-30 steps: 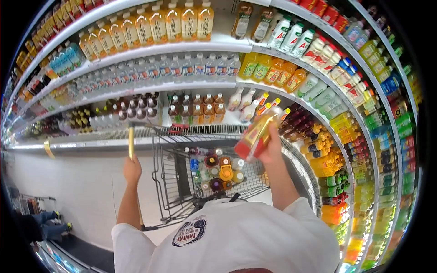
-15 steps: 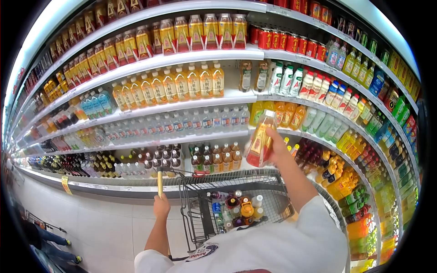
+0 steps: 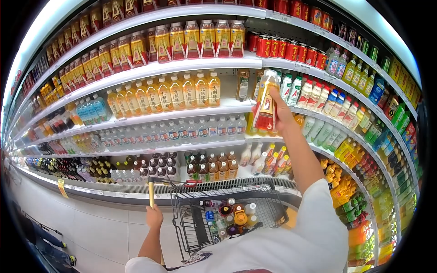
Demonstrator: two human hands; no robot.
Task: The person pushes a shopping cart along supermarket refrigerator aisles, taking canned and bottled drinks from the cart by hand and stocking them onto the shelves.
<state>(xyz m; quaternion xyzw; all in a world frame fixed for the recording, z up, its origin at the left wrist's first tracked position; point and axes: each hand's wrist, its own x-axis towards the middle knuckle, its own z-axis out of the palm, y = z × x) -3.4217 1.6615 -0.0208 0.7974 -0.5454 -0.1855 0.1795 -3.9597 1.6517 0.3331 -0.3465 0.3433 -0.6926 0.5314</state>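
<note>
A bottle (image 3: 265, 111) with a yellow and red wrapper is held up nearly upright by the right hand (image 3: 283, 111), whose grip is closed around its side, with the front of the label turned toward the head camera. The bottle is seen against the meeting corner of the straight and curved shelves, below the front edge of the upper shelf (image 3: 159, 70), along which similar-looking bottles (image 3: 207, 41) are lined up. By the left hand (image 3: 155, 215), the yellow handle (image 3: 152, 193) of the cart (image 3: 199, 223) is grasped at the cart's left end. Within the cart, assorted bottles (image 3: 240, 218) are gathered toward the edge nearest the person, while more bare wire is left at the right end. The step in hand is judged to be the holding of the bottle in raised view, with the cart steadied; whether it is being taken or returned cannot be told. For any move from here, a firm grip would be called for, and clearance would be needed from the shelf edges and the white bottles (image 3: 285, 87) behind the knuckles.
</note>
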